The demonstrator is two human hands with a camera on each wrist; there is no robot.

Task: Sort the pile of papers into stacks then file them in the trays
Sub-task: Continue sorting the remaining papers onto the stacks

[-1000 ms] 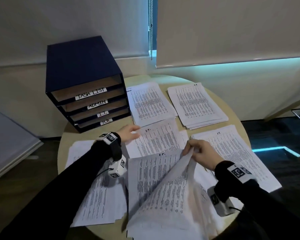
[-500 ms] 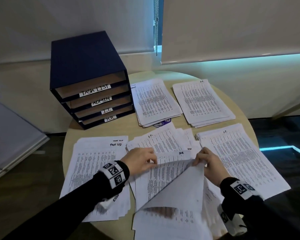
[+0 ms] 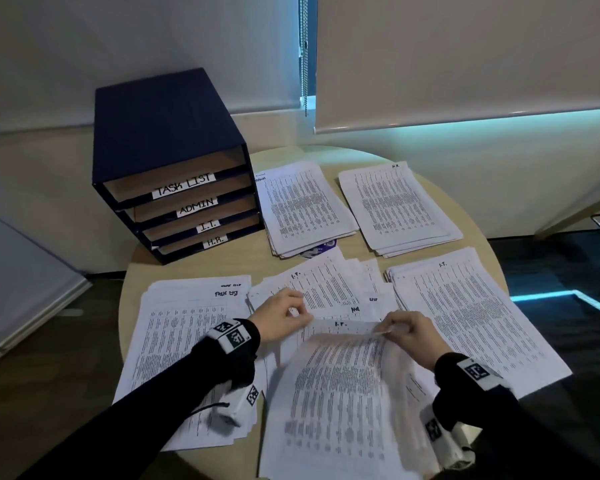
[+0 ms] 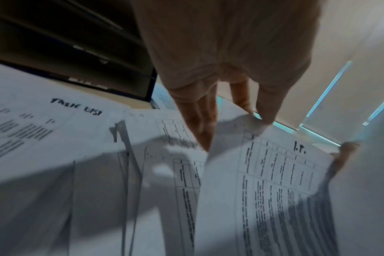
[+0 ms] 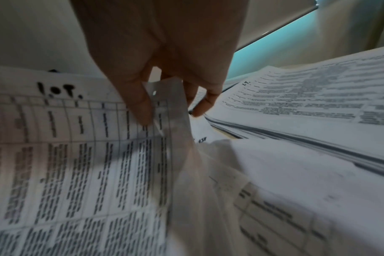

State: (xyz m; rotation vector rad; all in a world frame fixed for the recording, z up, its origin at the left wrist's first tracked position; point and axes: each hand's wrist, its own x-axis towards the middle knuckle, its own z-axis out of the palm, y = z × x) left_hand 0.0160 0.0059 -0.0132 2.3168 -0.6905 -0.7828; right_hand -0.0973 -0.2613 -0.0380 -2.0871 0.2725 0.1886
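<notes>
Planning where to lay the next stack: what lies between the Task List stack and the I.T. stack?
In the head view, between the Task List stack and the I.T. stack lie the loose unsorted papers, with both hands on them.

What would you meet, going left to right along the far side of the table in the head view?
Tray unit → Admin stack → H.R. stack.
</notes>
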